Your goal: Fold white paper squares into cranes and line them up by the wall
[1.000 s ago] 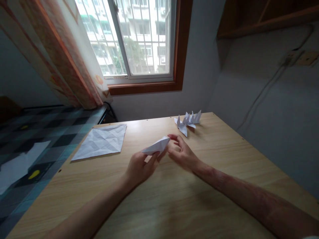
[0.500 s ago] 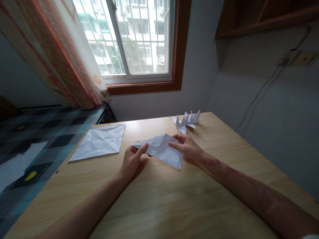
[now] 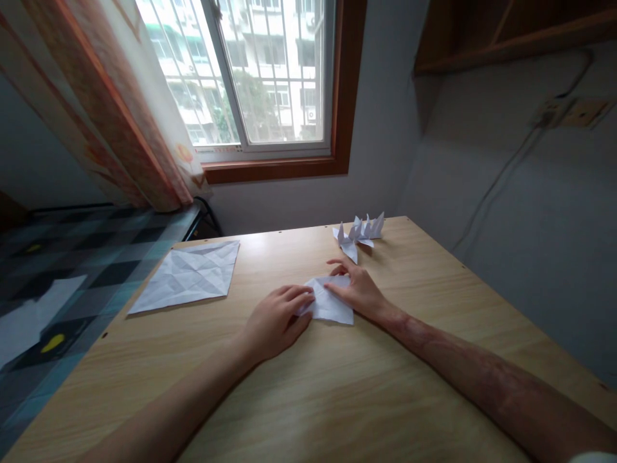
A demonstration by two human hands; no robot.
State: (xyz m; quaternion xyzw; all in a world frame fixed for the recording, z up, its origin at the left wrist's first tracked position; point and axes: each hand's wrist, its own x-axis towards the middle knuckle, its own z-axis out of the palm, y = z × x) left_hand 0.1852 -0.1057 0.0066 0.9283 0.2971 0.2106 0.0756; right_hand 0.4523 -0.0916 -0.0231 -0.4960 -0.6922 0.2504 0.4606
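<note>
A folded sheet of white paper [image 3: 332, 308] lies on the wooden table between my two hands. My left hand [image 3: 279, 318] covers its left end, palm down, fingers curled over the paper and the thumb along the lower edge. On the right side, my right hand [image 3: 357, 290] holds the sheet, its thumb on top of the paper and its fingers at the far edge. Part of the paper is hidden beneath the left fingers.
Several white origami cranes [image 3: 359, 235] stand at the table's [image 3: 270, 399] far edge. A creased paper sheet [image 3: 187, 276] lies at the left. Beyond it is a checked bed [image 3: 110, 247] with loose white paper [image 3: 43, 315]. A wooden shelf [image 3: 511, 48] hangs at upper right.
The folded paper has come down from a tilted hold to lie flat on the table. My left hand has turned palm down over its left end; the right hand keeps its side.
</note>
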